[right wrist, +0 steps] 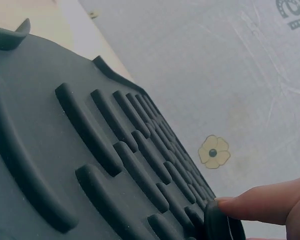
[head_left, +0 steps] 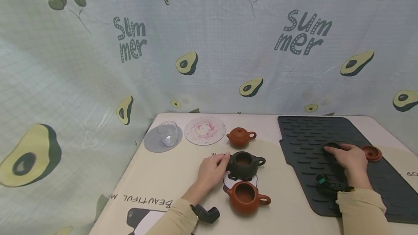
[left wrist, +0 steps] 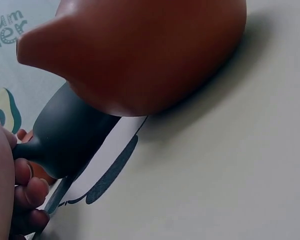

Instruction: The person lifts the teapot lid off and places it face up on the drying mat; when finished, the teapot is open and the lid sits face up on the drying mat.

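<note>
Left hand (head_left: pixel 212 169) grasps the spout side of the dark teapot (head_left: pixel 245 164), lidless, matte grey-black, at frame centre; right hand (head_left: pixel 349 157) pinches a dark lid (head_left: pixel 330 145) on the ribbed mat (head_left: pixel 303 137) at right; three teapots counted: dark, lidless brown teapot (head_left: pixel 246 197) below, lidded brown teapot (head_left: pixel 240 136) above; one brown lid (head_left: pixel 372 152); one glass (head_left: pixel 167 132).

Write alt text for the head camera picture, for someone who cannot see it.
A person's left hand holds the spout side of a lidless dark teapot, while the right hand rests on a dark lid on a ribbed black mat. Two brown teapots, a glass and coasters sit nearby.
</note>
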Demonstrator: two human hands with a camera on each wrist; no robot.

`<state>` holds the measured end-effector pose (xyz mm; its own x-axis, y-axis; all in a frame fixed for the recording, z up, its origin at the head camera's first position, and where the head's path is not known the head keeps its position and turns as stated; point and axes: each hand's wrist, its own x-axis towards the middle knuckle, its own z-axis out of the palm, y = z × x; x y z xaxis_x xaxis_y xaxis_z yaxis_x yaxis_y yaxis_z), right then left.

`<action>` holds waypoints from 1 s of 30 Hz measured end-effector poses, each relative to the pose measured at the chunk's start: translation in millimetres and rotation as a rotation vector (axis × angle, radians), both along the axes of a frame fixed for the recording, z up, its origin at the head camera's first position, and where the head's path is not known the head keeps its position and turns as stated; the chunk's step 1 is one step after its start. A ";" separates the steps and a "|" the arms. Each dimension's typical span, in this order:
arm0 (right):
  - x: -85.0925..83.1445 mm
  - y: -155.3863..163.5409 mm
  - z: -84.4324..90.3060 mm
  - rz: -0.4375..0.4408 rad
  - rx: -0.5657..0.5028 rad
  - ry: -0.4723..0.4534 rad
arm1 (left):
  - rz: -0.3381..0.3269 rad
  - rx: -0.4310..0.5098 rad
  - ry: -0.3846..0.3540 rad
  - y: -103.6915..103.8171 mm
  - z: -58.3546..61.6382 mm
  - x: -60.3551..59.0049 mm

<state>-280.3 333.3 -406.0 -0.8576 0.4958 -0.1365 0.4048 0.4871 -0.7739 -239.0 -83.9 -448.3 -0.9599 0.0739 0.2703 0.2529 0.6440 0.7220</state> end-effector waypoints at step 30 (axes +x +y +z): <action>0.3 -113.5 49.3 0.437 0.120 0.200 | 0.028 0.028 -0.028 -5.5 4.3 -12.1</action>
